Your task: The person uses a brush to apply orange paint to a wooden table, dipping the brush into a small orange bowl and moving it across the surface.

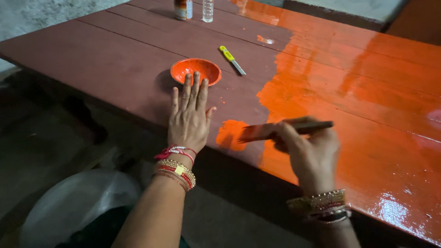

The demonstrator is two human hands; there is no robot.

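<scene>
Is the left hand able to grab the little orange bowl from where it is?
Probably yes: the left hand lies flat on the table, fingertips already at the orange bowl, with nothing between them.

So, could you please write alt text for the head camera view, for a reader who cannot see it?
The right hand draws a paintbrush across a wooden table, already glossy orange on its right part. The left hand lies flat beside a small orange bowl; a yellow-handled knife, a can and a clear bottle lie beyond.
</scene>
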